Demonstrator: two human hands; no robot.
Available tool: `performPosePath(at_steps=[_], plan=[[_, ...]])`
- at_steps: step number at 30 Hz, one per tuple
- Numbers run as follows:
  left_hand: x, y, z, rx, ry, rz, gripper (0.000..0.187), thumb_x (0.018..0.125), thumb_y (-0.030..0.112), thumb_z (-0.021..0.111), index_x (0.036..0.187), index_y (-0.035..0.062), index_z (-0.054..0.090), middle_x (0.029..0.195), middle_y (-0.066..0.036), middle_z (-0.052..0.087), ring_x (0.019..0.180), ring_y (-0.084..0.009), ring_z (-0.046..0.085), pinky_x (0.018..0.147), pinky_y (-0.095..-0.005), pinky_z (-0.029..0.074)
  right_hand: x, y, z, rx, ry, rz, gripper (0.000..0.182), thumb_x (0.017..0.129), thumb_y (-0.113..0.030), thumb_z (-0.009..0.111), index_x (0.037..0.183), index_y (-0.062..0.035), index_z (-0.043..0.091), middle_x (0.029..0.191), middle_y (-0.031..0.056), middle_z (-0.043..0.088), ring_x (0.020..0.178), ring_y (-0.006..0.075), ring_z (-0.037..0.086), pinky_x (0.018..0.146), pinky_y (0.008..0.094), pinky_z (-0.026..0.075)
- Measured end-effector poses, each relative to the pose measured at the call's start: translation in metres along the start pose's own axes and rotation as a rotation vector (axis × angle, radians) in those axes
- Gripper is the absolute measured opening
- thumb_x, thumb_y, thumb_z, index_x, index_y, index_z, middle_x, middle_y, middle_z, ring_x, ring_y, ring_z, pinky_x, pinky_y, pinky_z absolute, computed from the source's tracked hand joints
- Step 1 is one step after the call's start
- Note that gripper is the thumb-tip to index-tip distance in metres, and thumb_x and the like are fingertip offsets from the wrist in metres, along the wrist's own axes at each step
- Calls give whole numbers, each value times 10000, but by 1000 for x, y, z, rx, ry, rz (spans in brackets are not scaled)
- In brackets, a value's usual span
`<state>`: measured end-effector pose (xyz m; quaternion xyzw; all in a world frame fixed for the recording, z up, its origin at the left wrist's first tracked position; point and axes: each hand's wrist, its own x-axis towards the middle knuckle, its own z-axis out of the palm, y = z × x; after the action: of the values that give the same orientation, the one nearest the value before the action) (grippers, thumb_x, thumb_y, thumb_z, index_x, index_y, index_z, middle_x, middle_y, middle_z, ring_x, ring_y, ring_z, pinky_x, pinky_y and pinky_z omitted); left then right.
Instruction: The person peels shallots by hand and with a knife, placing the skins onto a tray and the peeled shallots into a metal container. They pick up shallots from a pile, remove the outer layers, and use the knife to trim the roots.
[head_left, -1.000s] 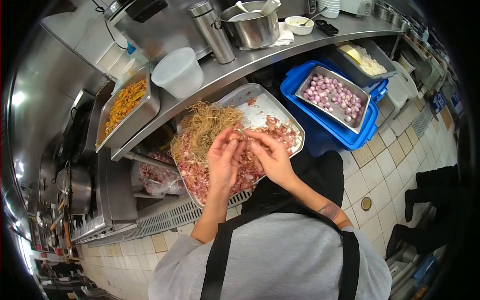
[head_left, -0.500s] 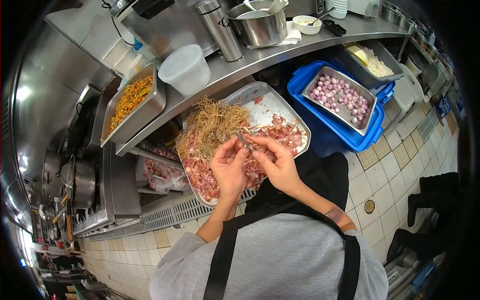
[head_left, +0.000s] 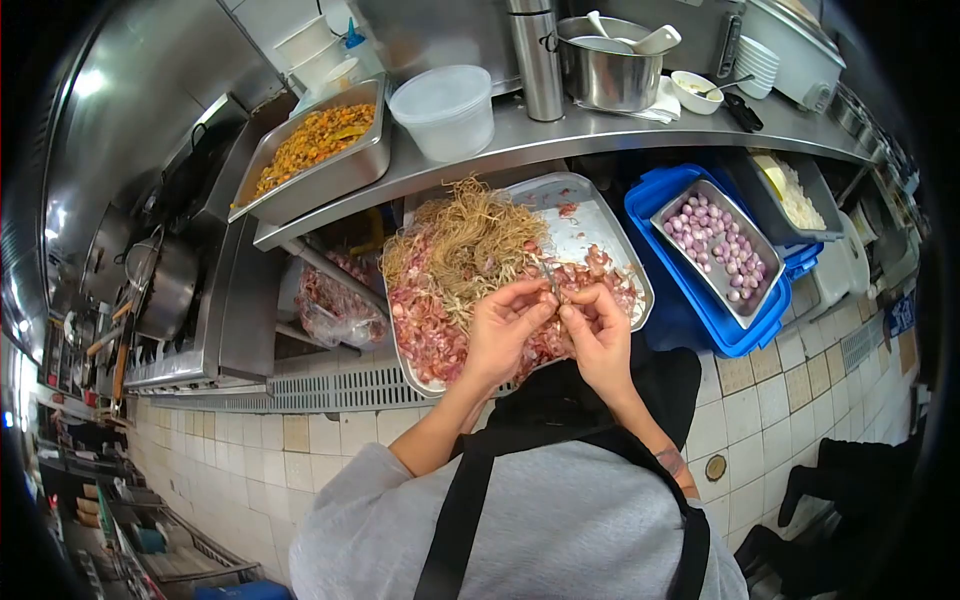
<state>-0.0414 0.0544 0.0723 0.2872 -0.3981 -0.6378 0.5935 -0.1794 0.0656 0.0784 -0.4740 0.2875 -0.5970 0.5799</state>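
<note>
Both my hands meet above the front of a large metal tray (head_left: 632, 262). My left hand (head_left: 508, 325) is closed, its thumb and fingers pinching something too small to make out. Close beside it my right hand (head_left: 597, 335) is closed too, with a thin dark blade (head_left: 549, 278) showing between the two hands; which hand holds it is unclear. Reddish shallot skins (head_left: 425, 335) cover much of the tray, and a heap of dry brown roots (head_left: 470, 235) lies at its back left. To the right, peeled shallots (head_left: 715, 240) fill part of a smaller metal pan.
That pan rests on a blue lid (head_left: 715, 325). Along the steel counter (head_left: 560, 140) stand a pan of orange diced food (head_left: 320, 145), a plastic tub (head_left: 443, 115), a flask (head_left: 537, 65) and a pot (head_left: 610, 75). Another person's dark-clothed legs (head_left: 840, 500) are at right.
The view has turned, so the counter and tray appear farther right. My hands are still together over the tray, and the blade now points up between them.
</note>
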Motion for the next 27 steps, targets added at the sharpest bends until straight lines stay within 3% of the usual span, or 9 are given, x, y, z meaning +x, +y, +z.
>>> performPosePath(at_steps=[3,6,10,14,17,18,21,25,27], plan=[[2,-1,2,-137,14,-94,303,812,-41,595,1110,-39,542,973,-80,616,912,-122,580,826,-243,476,2,1,-2,41,20,31,77,889,-57,527,950,-16,503,682,-23,498,483,-6,351,401,164,256],[6,-1,6,-96,39,-134,319,806,-45,599,1119,-41,538,1074,-91,570,937,-116,559,845,-244,464,3,7,-4,84,48,77,79,886,-51,530,949,-13,501,679,-20,502,477,-6,350,397,166,252],[6,-10,-3,131,-20,96,378,787,-49,616,1153,-36,526,1170,-67,456,942,-102,521,844,-241,452,1,9,-6,39,27,99,89,891,-70,528,959,-20,499,673,-5,506,451,4,349,382,169,245],[8,-9,-11,262,-72,121,358,808,-45,591,1159,-31,525,1087,-62,521,923,-107,540,796,-243,467,4,1,-14,274,-9,351,119,907,-136,517,971,-37,501,665,23,518,398,33,349,350,180,228],[2,0,-3,99,19,-39,354,839,23,585,1182,-29,512,1048,-74,576,893,-107,564,748,-218,473,10,1,-17,281,45,359,135,904,-132,519,995,-34,501,667,23,520,403,33,354,354,178,241],[1,-2,-4,123,15,4,341,852,49,579,1177,-31,514,971,-70,607,879,-124,588,730,-215,477,12,7,-21,275,53,315,172,903,-117,514,1051,-30,520,682,25,538,419,40,381,367,175,267],[-2,-2,-5,103,38,-13,338,847,50,585,1167,-35,517,1007,-89,606,890,-130,591,745,-216,480,19,19,-25,-11,148,245,226,905,-98,503,1118,-30,534,707,27,565,441,48,409,384,177,293],[-4,0,-9,112,57,25,332,823,-35,578,1150,-49,524,1021,-100,603,918,-130,581,753,-228,485,15,17,-20,-378,77,77,328,873,-91,546,1191,-11,529,755,12,594,528,13,456,466,178,370],[-4,-2,-15,115,52,48,336,808,-57,584,1139,-53,531,1014,-99,603,916,-127,578,770,-231,485,8,3,-17,-424,-1,174,360,845,-73,571,1197,-10,528,822,28,619,634,22,516,561,189,430]])
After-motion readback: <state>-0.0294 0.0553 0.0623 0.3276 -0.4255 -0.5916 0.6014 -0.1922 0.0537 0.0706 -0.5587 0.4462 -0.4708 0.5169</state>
